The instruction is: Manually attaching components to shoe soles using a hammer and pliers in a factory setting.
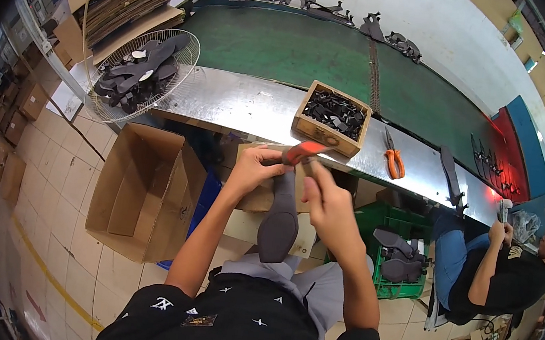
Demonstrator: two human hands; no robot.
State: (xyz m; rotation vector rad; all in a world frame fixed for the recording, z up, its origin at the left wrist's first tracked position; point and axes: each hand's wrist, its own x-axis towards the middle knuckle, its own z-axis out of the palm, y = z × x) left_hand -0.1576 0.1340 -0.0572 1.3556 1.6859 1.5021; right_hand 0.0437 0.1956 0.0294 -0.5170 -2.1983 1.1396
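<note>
The left hand [252, 171] is closed, thumb and fingers pinching the upper end of a long dark grey shoe sole [278, 228] whose broad end points down toward the person's lap. The right hand [332, 210] is curled into a fist around a blurred red-and-dark hand tool [305, 151]; the tool lies across the sole's upper end in this view and hides it, so whether the two touch cannot be told.

Under the hands is a pale wooden board [249, 197]. Just beyond the tool, blocking the way forward, an open wooden box [354, 146] full of small black pieces [336, 113] stands on a shiny metal ledge [240, 102]. To its right lie pliers with orange handles [394, 162] and, further along, a narrow dark sole [450, 173].

By the left forearm stands an open brown cardboard box [142, 189]; above it, a round pale wire basket [194, 60] holds a heap of dark soles [142, 74]. Right of the right forearm, a green plastic crate [400, 290] contains more soles [403, 259], with a seated co-worker in black [501, 283] beyond. Behind the ledge runs a wide green conveyor belt [273, 49], dark soles lined along its far edge.
</note>
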